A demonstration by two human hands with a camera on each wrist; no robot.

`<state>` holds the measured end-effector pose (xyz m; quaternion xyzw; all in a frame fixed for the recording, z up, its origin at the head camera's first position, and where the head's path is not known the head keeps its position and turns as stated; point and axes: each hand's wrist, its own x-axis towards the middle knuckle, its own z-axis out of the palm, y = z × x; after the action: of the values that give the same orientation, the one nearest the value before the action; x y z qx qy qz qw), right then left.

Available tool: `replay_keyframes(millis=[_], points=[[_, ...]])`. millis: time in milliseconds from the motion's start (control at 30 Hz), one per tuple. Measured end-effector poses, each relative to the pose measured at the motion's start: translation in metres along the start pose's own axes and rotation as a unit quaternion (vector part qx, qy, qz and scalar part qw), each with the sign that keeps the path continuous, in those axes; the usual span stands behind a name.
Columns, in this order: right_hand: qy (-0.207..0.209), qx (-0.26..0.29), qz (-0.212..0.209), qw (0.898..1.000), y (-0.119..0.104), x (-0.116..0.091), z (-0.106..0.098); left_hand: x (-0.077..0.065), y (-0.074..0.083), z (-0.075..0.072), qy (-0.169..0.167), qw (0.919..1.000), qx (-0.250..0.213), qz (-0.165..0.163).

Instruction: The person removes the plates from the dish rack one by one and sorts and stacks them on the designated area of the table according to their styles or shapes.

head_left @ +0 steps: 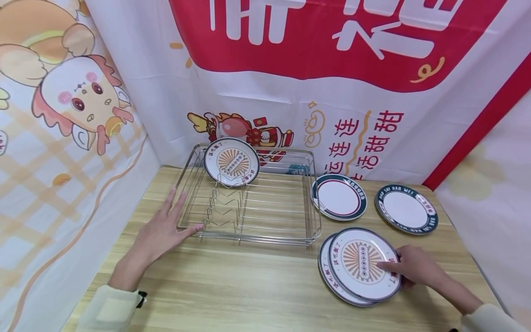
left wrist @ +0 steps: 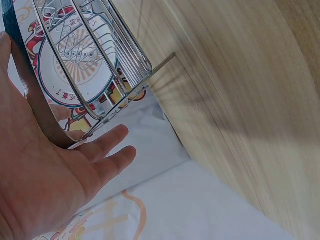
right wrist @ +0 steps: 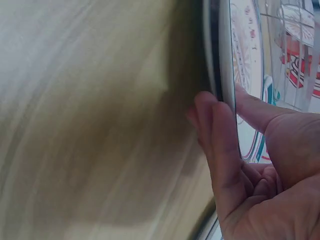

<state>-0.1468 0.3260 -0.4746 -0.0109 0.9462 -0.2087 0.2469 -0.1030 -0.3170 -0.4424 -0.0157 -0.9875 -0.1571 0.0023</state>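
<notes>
A wire dish rack (head_left: 274,239) stands on the table, one white plate (head_left: 232,162) with a sunburst print upright at its back left. My left hand (head_left: 159,233) rests at the rack's left front corner, fingers extended and spread; in the left wrist view, the hand (left wrist: 60,175) lies beside the rack's metal frame (left wrist: 107,116). With thumb on top and fingers beneath the rim, my right hand (head_left: 419,266) pinches the upper sunburst plate (head_left: 362,263). A second, similar plate (head_left: 332,283) lies largely hidden below it. The right wrist view shows the fingers (right wrist: 225,145) against the plate's underside.
Two green-rimmed plates lie right of the rack: one with a red inner ring (head_left: 339,197) close beside it, another (head_left: 406,210) farther right. A printed cloth (head_left: 257,83) hangs behind the wooden table (head_left: 232,286), and another cloth borders its left side.
</notes>
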Motion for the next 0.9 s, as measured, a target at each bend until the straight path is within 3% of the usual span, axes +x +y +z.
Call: replay_keyframes(millis=[567, 900], points=[[-0.011, -0.037, -0.025, 0.999, -0.010, 0.002, 0.018, 0.000, 0.000, 0.000, 0.000, 1.0000, 0.003, -0.001], [-0.026, -0.045, -0.018, 0.998, -0.012, 0.002, 0.016, 0.000, 0.000, -0.001, 0.000, 1.0000, 0.002, -0.001]])
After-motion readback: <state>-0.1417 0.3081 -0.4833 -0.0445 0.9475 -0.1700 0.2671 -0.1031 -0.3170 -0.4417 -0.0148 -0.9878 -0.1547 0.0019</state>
